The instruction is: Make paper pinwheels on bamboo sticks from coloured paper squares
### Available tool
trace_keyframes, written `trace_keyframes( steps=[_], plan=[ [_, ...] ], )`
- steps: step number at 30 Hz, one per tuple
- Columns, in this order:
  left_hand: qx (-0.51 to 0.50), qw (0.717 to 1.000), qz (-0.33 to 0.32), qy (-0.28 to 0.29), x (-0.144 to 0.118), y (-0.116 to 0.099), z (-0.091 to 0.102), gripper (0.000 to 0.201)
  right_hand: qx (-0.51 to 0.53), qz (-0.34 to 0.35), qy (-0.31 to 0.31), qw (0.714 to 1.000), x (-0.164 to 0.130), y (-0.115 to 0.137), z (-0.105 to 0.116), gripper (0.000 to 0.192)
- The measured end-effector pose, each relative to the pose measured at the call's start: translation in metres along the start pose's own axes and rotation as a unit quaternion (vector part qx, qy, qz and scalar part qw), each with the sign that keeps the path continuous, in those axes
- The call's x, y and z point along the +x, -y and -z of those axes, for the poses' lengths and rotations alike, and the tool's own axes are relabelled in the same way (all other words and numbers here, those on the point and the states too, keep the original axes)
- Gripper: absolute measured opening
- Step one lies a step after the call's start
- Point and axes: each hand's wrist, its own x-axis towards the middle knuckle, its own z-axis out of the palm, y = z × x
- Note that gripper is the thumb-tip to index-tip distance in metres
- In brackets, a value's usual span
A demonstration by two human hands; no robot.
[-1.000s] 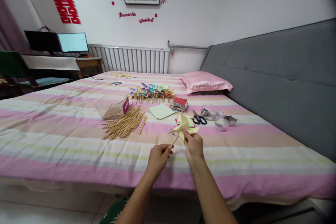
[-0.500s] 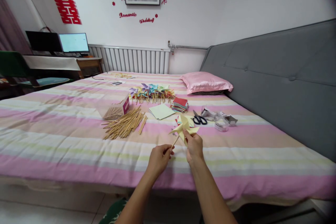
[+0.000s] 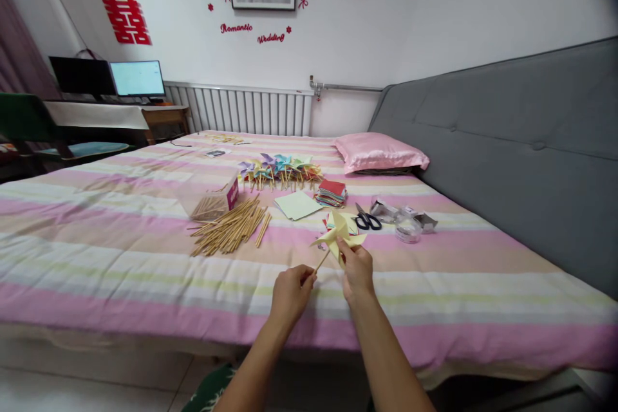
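Left hand (image 3: 293, 290) pinching the stick (image 3: 322, 262), right hand (image 3: 358, 265) gripping the yellow pinwheel (image 3: 333, 238); the stick slants from near left to far right, pinwheel at its far end.

the wall (image 3: 338, 45) bears "romantic wedding" in red letters (image 3: 236, 28) and three "囍" signs (image 3: 127, 20).

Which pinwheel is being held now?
The pale yellow pinwheel: left hand on its stick, right hand on its blades; the other pinwheels sit bunched farther back.

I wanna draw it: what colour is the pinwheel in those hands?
Pale yellow; the held pinwheel shows best in the head view.
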Motion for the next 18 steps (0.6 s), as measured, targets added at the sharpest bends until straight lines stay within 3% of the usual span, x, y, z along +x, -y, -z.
trace_keyframes(
  steps=[6, 18],
  plan=[
    [0.049, 0.999, 0.007, -0.011, -0.0011, -0.0029, 0.0027, 0.021, -0.009, 0.005, 0.004, 1.0, -0.0009, -0.0004, -0.0003, 0.038],
    [0.053, 0.998, 0.017, -0.007, -0.0026, -0.0041, 0.0041, 0.022, -0.036, 0.011, 0.001, 0.999, -0.0018, -0.0007, -0.0005, 0.044]
  ],
)
